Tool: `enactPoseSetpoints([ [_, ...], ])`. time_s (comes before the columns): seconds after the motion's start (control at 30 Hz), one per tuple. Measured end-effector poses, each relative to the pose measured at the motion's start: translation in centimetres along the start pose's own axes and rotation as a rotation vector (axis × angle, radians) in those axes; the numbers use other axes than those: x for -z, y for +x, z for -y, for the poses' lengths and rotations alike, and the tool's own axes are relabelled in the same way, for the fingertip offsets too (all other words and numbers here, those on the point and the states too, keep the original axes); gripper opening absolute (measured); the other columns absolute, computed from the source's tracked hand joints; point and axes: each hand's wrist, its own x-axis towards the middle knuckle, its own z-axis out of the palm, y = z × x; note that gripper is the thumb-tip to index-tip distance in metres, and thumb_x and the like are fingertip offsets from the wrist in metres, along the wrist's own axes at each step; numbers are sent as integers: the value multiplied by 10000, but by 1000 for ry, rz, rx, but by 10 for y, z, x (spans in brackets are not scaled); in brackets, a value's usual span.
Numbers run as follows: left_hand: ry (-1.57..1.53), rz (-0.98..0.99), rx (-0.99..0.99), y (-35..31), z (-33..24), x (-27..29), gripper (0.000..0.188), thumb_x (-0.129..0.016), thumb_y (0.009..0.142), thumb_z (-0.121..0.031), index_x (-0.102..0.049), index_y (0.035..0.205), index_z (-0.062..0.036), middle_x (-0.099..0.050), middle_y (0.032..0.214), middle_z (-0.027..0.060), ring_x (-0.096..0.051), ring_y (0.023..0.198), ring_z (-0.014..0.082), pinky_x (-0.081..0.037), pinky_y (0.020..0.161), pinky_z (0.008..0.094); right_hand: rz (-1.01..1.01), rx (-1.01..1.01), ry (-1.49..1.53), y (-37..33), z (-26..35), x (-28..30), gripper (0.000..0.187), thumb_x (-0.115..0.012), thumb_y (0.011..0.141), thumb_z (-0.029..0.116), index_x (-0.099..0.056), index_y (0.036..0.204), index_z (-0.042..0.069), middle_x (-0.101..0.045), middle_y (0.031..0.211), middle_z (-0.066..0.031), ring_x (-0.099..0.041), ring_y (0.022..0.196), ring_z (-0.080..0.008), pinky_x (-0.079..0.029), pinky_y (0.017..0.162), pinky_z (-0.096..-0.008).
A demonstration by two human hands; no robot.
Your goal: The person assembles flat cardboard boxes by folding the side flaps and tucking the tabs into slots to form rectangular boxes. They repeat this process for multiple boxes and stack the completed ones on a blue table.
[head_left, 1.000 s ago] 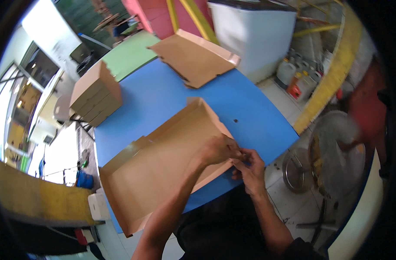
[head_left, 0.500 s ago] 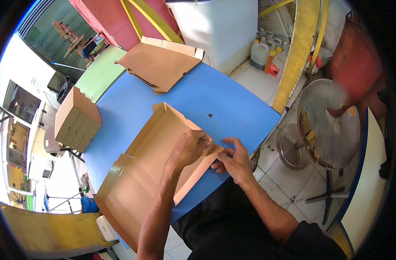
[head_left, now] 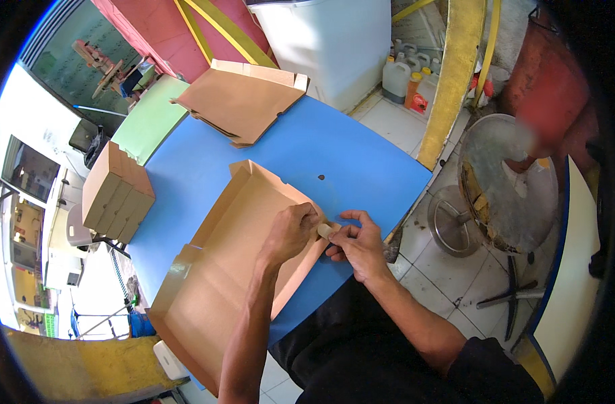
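An unfolded brown cardboard box (head_left: 216, 276) lies on the blue tabletop in front of me, its low side walls partly raised. Both my hands are at its right corner. My left hand (head_left: 290, 232) reaches over the inside of the box, its fingers closed on the corner's wall. From the outer side, my right hand (head_left: 362, 248) pinches a small pale corner flap (head_left: 325, 230) between thumb and forefinger. Its other fingers are curled. The left fingertips partly hide where the fold meets the wall.
Flat cardboard blanks (head_left: 243, 97) lie stacked at the table's far edge. Folded boxes (head_left: 119, 192) are piled at the left. To the right stands a round metal-topped stool (head_left: 509, 182) on the tiled floor. Plastic jugs (head_left: 398, 81) sit beside a white bin (head_left: 321, 47).
The pale corner flap now shows bent up between my hands. My right fingers have closed in on it, while my left hand has barely moved. The whole view has shifted slightly.
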Motion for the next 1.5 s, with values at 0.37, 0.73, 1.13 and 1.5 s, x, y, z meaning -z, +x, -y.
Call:
enactPoseSetpoints([
  [0.37,-139,8,8,1,10,-2,204,-595,946,-22,-518,758,0,-423,683,17,-394,660,114,-361,571,326,-14,14,9,0,-1,-3,489,-719,895,15,-433,1284,-59,-608,793,-87,-671,594,-168,-555,477,-274],
  [0.73,-100,2,17,-1,12,-2,230,-578,952,-57,-484,749,-4,-389,680,32,-375,657,121,-360,574,340,-18,-10,-11,-1,2,-5,459,-705,883,-4,-449,1262,-42,-615,764,-84,-649,573,-160,-526,465,-282],
  [1.13,-136,9,43,0,18,-4,228,-576,952,-98,-525,789,52,-475,661,145,-457,625,191,-419,603,393,-9,-20,-45,1,5,-4,452,-673,864,-36,-447,1255,-56,-613,758,-84,-644,574,-152,-520,464,-276],
  [1.5,-313,23,55,-1,24,-12,220,-563,986,-101,-574,809,28,-465,666,53,-413,636,121,-379,570,338,20,-5,-64,7,2,-3,466,-668,871,-42,-435,1275,-53,-607,756,-82,-654,594,-156,-529,467,-274],
])
